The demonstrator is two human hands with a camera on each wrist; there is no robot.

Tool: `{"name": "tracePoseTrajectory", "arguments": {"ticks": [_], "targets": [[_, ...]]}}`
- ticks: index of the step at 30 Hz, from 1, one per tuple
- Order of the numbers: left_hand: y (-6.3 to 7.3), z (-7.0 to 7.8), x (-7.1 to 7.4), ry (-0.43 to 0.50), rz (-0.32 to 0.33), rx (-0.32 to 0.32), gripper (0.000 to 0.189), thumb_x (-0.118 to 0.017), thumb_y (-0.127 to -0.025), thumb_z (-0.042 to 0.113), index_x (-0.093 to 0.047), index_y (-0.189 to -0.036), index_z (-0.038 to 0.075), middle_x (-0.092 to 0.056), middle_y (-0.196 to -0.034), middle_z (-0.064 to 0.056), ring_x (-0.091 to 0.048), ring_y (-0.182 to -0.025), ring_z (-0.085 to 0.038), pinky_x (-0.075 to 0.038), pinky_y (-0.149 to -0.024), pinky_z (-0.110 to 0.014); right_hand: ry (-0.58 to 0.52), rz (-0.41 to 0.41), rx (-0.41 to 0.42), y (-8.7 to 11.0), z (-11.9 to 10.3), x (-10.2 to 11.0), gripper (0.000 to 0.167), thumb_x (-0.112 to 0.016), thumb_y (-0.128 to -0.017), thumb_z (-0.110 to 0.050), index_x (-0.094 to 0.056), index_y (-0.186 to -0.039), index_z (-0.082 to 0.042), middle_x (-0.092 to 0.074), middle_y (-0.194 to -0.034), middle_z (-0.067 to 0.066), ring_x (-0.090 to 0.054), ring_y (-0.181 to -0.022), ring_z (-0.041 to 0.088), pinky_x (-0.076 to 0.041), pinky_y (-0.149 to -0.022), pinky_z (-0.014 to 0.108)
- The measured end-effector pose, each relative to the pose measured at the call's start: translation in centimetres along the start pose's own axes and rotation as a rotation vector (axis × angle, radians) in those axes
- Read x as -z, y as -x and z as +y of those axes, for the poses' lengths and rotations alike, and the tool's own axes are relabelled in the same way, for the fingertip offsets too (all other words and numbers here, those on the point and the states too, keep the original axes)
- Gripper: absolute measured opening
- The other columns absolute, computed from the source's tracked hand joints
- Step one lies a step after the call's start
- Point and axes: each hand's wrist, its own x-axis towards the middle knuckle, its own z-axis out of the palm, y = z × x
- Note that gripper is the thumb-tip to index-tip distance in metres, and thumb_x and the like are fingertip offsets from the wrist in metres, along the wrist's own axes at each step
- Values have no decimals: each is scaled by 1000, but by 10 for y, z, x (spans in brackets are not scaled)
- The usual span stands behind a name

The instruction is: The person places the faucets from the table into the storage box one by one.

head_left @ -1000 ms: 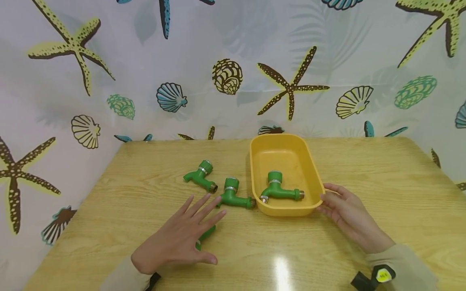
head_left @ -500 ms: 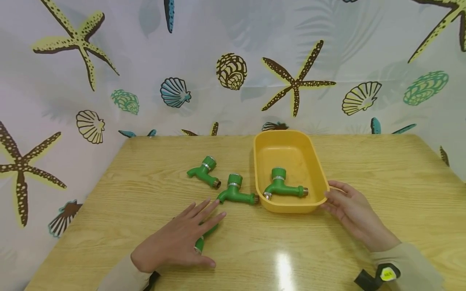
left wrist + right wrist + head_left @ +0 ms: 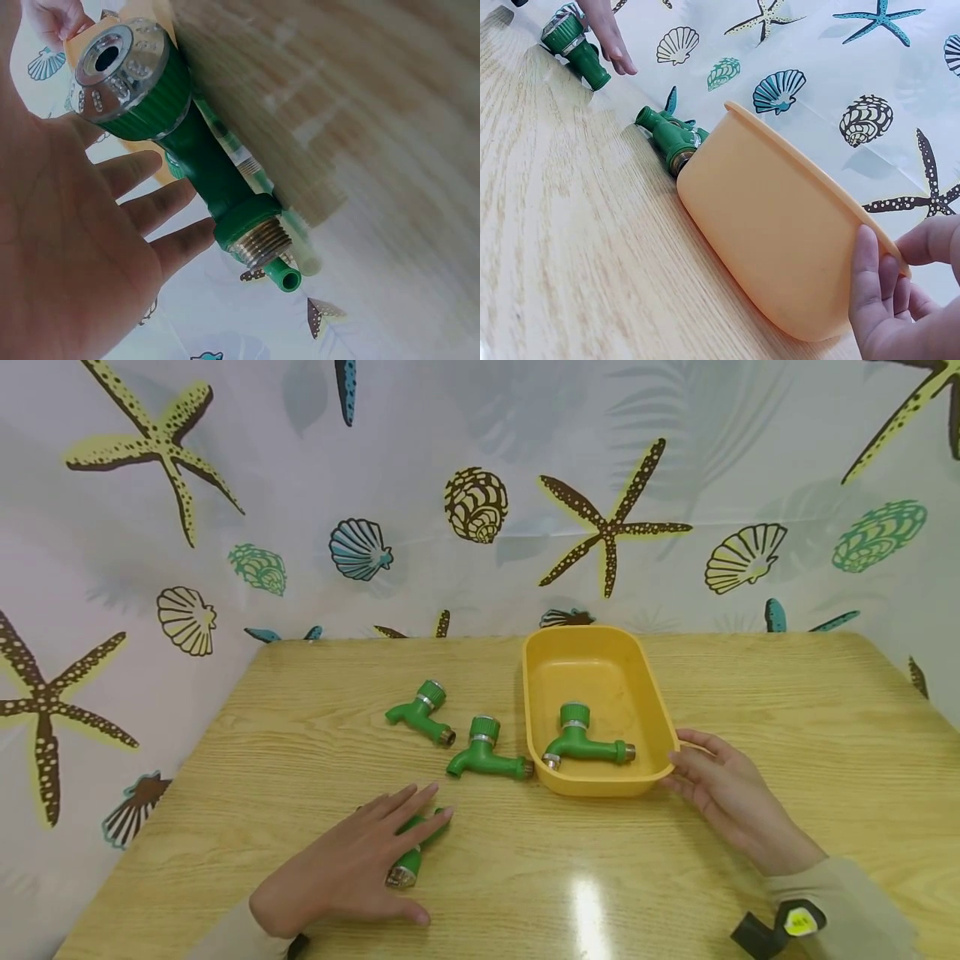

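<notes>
My left hand [image 3: 341, 868] hovers with spread, straight fingers over a green tap [image 3: 408, 864] near the table's front. In the left wrist view that tap [image 3: 210, 169] lies beside the open palm, its chrome-capped knob and brass thread showing; whether a fingertip touches it I cannot tell. With thumb and fingers my right hand [image 3: 738, 806] pinches the right front corner of a yellow plastic basin [image 3: 600, 787], whose outer wall [image 3: 757, 217] fills the middle of the right wrist view. One green tap [image 3: 577, 745] lies inside the basin.
Another green tap [image 3: 487, 765] lies against the basin's left side, its threaded end at the wall. Behind it to the left is a further green tap [image 3: 420, 717]. A curtain with starfish and shells [image 3: 360, 550] hangs behind the wooden table [image 3: 787, 710].
My left hand has drawn slightly back toward me and left, uncovering more of the tap beneath it. The right hand keeps its hold on the basin. The head view has shifted a little.
</notes>
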Motion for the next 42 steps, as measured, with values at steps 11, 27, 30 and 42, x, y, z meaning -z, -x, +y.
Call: {"name": "tracePoseTrajectory", "arguments": {"ticks": [11, 27, 30, 42], "targets": [[7, 0, 1, -83, 5, 19, 85, -50, -88, 68, -34, -152, 15, -22, -157, -16, -34, -136, -36, -37, -101, -53, 11, 6, -9, 1, -1, 0, 36, -55, -98, -1, -35, -128, -6, -54, -113, 2, -61, -92, 12, -53, -80, 26], [7, -6, 1, 0, 16, 70, 79, -59, -85, 65, -52, -139, 9, -56, -121, -9, -55, -106, -22, -48, -90, -41, -8, 1, -15, 2, 1, 0, 36, -53, -97, 0, -35, -127, -5, -54, -111, 3, -61, -90, 12, -53, -79, 26], [5, -8, 1, 52, 5, 89, 79, -62, -82, 65, -54, -136, 9, -55, -119, -7, -55, -104, -21, -48, -88, -40, -22, -2, -16, 2, 1, -1, 36, -53, -97, 1, -34, -127, -6, -55, -110, 4, -61, -89, 13, -53, -78, 26], [1, -11, 1, 124, -1, 79, 79, -67, -81, 62, -53, -134, 6, -54, -122, -6, -53, -105, -18, -48, -88, -38, -25, -10, -8, 2, -1, 0, 35, -54, -97, 0, -35, -126, -6, -53, -111, 5, -60, -89, 13, -53, -78, 26]]}}
